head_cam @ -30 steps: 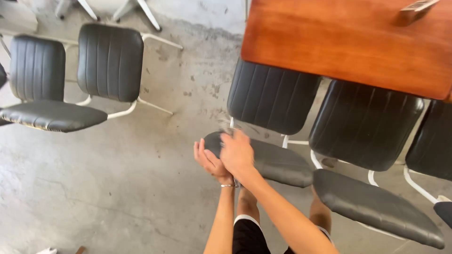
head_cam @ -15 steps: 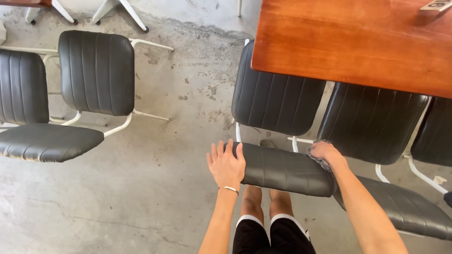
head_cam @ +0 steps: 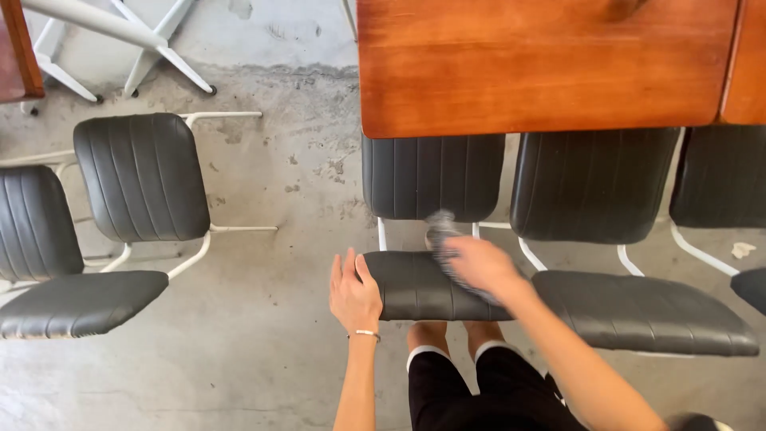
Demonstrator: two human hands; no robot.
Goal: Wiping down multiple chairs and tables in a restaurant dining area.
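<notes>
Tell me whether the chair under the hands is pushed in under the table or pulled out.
Pulled out. The chair's seat lies wholly clear of the wooden table; only its backrest top meets the table edge. The left hand rests on the seat's side.

From my remote seat this looks like a plain meeting or dining room in a workplace or hall rather than a home. I see a bare concrete floor (head_cam: 263, 335), grey, stained and scuffed, with no rug. A long desk (head_cam: 542, 64) of glossy reddish wood fills the top right, and a corner of a second wooden desk (head_cam: 16, 48) shows at the top left. Several identical chairs with black ribbed padded seats and backs on white tube frames stand in rows, some tucked at the desk (head_cam: 435, 175), others apart on the left (head_cam: 140, 175). White splayed legs (head_cam: 152, 48) stand beyond.
</notes>
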